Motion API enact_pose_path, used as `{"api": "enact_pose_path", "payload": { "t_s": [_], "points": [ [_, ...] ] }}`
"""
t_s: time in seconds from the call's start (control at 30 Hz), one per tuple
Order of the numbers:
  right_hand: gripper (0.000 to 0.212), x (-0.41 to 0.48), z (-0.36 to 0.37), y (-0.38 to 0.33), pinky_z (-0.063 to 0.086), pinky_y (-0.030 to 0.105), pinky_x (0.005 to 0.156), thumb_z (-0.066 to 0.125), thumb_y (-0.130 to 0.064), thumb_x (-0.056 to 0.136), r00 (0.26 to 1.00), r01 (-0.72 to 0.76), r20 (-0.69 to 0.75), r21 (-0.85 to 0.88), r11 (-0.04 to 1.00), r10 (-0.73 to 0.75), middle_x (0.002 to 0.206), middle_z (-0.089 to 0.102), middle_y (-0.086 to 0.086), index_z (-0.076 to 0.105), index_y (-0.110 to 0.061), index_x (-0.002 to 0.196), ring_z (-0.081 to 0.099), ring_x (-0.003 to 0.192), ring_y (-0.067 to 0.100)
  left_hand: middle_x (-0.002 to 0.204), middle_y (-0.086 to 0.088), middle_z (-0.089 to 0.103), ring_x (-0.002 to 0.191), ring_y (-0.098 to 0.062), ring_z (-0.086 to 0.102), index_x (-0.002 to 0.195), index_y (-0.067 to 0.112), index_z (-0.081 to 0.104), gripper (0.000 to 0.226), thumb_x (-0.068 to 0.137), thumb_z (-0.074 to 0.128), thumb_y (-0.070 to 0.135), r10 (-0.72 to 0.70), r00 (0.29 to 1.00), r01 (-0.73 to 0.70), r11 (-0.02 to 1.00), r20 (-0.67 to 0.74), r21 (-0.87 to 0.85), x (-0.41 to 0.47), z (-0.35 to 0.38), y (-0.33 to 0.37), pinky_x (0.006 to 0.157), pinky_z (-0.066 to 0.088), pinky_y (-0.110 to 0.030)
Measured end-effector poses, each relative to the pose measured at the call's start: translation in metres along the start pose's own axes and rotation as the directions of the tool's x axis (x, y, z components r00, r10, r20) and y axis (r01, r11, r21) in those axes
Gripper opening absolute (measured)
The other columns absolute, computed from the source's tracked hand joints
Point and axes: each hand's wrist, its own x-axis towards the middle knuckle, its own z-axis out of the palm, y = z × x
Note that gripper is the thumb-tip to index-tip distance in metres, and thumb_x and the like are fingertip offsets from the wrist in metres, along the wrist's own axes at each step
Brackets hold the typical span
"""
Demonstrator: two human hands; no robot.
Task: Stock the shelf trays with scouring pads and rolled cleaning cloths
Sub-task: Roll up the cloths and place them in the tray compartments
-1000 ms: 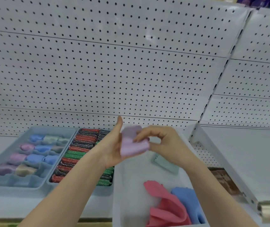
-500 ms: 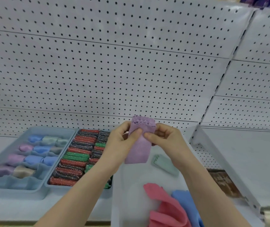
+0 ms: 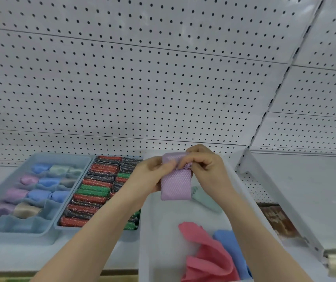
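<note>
A lilac cleaning cloth (image 3: 175, 185) hangs folded above the white bin (image 3: 157, 237), its top edge curled over. My left hand (image 3: 149, 178) pinches that top edge from the left and my right hand (image 3: 205, 169) pinches it from the right. Left on the shelf stands a blue divided tray (image 3: 47, 226) with several rolled cloths in pastel colours. Beside it a second tray (image 3: 100, 188) is packed with red, green and dark glittery scouring pads.
Inside the white bin lie a red cloth (image 3: 205, 255), a blue cloth (image 3: 232, 251) and a pale green cloth (image 3: 203, 198). White pegboard (image 3: 142, 88) backs the shelf. A slanted shelf divider (image 3: 281, 202) stands to the right, with brown packaging (image 3: 279, 220) below it.
The lilac cloth went from a bunched wad to a hanging folded strip. Both hands now curl its top edge over, slightly higher and further right than before.
</note>
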Motion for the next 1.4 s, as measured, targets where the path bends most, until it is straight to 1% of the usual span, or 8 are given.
{"api": "enact_pose_path", "payload": {
  "t_s": [0.1, 0.2, 0.33, 0.6, 0.8, 0.93, 1.1, 1.4],
  "points": [
    [0.051, -0.003, 0.003, 0.001, 0.042, 0.023, 0.063, 0.044, 0.015, 0.074, 0.998, 0.041, 0.062, -0.103, 0.994, -0.034, 0.098, 0.057, 0.001, 0.074, -0.025, 0.074, 0.057, 0.085, 0.016, 0.104, -0.007, 0.074, 0.095, -0.022, 0.071, 0.118, 0.010, 0.063, 0.027, 0.092, 0.063, 0.015, 0.011, 0.999, -0.010, 1.000, -0.054, 0.017, -0.001, -0.004, -0.006, 0.074, 0.058, -0.031],
    [0.048, -0.006, 0.006, -0.006, 0.053, 0.025, 0.072, 0.041, 0.014, 0.085, 0.994, -0.075, 0.088, 0.135, 0.988, 0.063, 0.110, 0.061, 0.007, 0.076, -0.017, 0.097, 0.062, 0.097, 0.020, 0.105, -0.005, 0.073, 0.087, -0.019, 0.071, 0.112, 0.015, 0.063, 0.021, 0.092, 0.063, 0.010, 0.049, 0.993, -0.048, 0.999, -0.111, 0.008, -0.002, -0.012, -0.009, 0.065, 0.056, -0.028],
    [0.036, -0.013, 0.023, -0.013, 0.058, 0.035, 0.080, 0.061, -0.029, 0.089, 0.927, -0.348, 0.243, 0.270, 0.898, 0.287, 0.114, 0.066, 0.007, 0.060, -0.030, 0.124, 0.066, 0.102, 0.023, 0.099, 0.000, 0.070, 0.086, -0.014, 0.063, 0.097, 0.024, 0.066, 0.023, 0.090, 0.064, 0.003, 0.190, 0.972, -0.181, 0.981, -0.139, 0.075, -0.005, -0.028, -0.011, 0.071, 0.051, -0.032],
    [0.035, -0.011, 0.084, -0.023, 0.056, 0.026, 0.069, 0.057, 0.010, 0.090, 0.951, -0.310, 0.116, 0.407, 0.859, 0.288, 0.095, 0.076, -0.001, 0.075, -0.018, 0.099, 0.071, 0.090, 0.013, 0.109, 0.002, 0.069, 0.097, -0.020, 0.069, 0.106, 0.027, 0.068, 0.024, 0.093, 0.060, 0.008, 0.105, 0.985, -0.092, 0.991, -0.140, 0.094, -0.018, -0.083, -0.009, 0.073, 0.060, -0.039],
    [0.061, 0.005, 0.132, -0.023, 0.048, 0.021, 0.091, 0.040, 0.027, 0.081, 0.986, -0.168, 0.015, 0.070, 0.983, 0.167, 0.109, 0.067, 0.001, 0.076, -0.020, 0.094, 0.063, 0.106, 0.014, 0.107, -0.006, 0.074, 0.098, -0.022, 0.071, 0.113, 0.014, 0.068, 0.026, 0.101, 0.047, 0.024, -0.089, 0.996, 0.088, 0.977, -0.001, -0.195, -0.020, -0.139, 0.000, 0.079, 0.058, -0.029],
    [0.066, 0.014, 0.167, -0.035, 0.053, 0.024, 0.086, 0.033, 0.023, 0.085, 0.957, -0.291, 0.065, 0.176, 0.940, 0.284, 0.108, 0.068, -0.005, 0.080, -0.023, 0.088, 0.064, 0.103, 0.010, 0.110, -0.002, 0.073, 0.102, -0.017, 0.069, 0.110, 0.022, 0.066, 0.020, 0.093, 0.060, 0.013, -0.067, 0.997, 0.063, 0.987, -0.025, -0.149, -0.020, -0.178, -0.008, 0.083, 0.057, -0.027],
    [0.022, 0.023, 0.209, -0.048, 0.059, 0.035, 0.081, 0.058, -0.019, 0.097, 0.846, -0.515, 0.256, 0.165, 0.841, 0.468, 0.113, 0.068, 0.007, 0.066, -0.026, 0.116, 0.070, 0.097, 0.021, 0.120, 0.002, 0.067, 0.111, -0.016, 0.064, 0.120, 0.032, 0.065, 0.037, 0.090, 0.065, 0.009, 0.101, 0.995, -0.099, 0.993, -0.019, 0.067, -0.027, -0.232, -0.017, 0.090, 0.055, -0.031],
    [0.013, 0.010, 0.301, -0.023, 0.042, 0.027, 0.061, 0.072, -0.021, 0.081, 0.861, -0.263, 0.319, -0.386, 0.884, 0.396, 0.078, 0.067, -0.005, 0.065, -0.023, 0.092, 0.058, 0.067, 0.012, 0.104, 0.020, 0.069, 0.097, 0.005, 0.065, 0.108, 0.032, 0.066, 0.032, 0.087, 0.069, 0.008, 0.201, 0.978, -0.149, 0.845, -0.046, 0.514, -0.065, -0.340, -0.054, 0.087, 0.053, -0.020]
  ]
}}
